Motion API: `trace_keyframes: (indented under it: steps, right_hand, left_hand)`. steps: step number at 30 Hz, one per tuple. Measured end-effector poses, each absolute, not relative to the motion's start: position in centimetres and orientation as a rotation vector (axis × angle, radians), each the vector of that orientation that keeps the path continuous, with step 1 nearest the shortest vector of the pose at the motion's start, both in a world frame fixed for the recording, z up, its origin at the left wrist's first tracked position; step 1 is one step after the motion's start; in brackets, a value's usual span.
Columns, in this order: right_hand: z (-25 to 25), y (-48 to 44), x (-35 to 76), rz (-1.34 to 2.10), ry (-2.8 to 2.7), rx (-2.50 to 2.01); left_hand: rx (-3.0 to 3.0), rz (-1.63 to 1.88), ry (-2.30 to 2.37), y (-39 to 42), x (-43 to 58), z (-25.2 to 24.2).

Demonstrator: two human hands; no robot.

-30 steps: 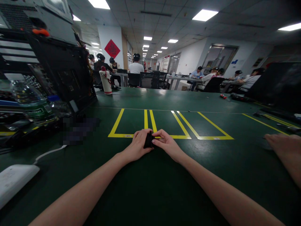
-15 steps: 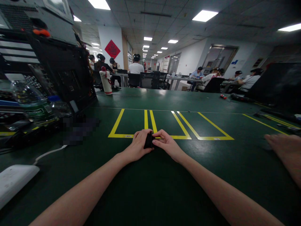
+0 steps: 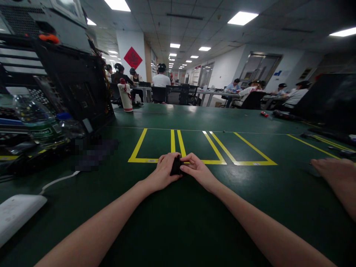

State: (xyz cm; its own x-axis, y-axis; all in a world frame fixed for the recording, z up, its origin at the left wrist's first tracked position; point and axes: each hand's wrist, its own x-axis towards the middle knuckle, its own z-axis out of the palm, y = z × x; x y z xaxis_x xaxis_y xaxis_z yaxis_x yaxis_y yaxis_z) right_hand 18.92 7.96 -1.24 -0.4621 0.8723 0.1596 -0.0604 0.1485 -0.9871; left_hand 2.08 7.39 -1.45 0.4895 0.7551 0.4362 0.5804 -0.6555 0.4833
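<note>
Between my two hands is a small black object [image 3: 176,167], dark and blocky; its exact kind does not show. My left hand [image 3: 165,170] is wrapped round its left side, fingers over the top and thumb low in front. From the right, my right hand [image 3: 198,170] is closed with thumb and index finger pinched at the object's edge. Whether a smaller part sits in that pinch is hidden. Both hands are low over the green table [image 3: 178,218], just at the near edge of the yellow tape marks [image 3: 211,162].
An open computer case [image 3: 83,89], a water bottle [image 3: 37,118] and a white power strip [image 3: 20,213] stand on the left. Farther back is a white flask [image 3: 126,97]. Another person's hand [image 3: 333,172] rests at the right edge, by some dark tools [image 3: 343,151].
My hands and the black object stay in place. The other person's hand at the right has shifted slightly to the left.
</note>
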Motion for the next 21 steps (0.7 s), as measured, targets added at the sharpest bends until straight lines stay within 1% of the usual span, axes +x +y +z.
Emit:
trace_keyframes:
  steps: [7, 11, 21]
  right_hand:
    - [-0.86, 7.94, 19.08, 1.443, -1.633, -0.857]
    - [-0.93, 7.89, 19.11, 1.473, -1.621, -0.813]
    - [-1.24, 8.16, 18.87, 1.401, -1.627, -0.823]
  left_hand:
    - [2.430, 0.924, 1.144, 7.33, 2.06, -1.37]
    - [2.437, 0.922, 1.141, 7.30, 2.05, -1.37]
    - [2.467, 0.935, 1.136, 7.53, 2.12, -1.59]
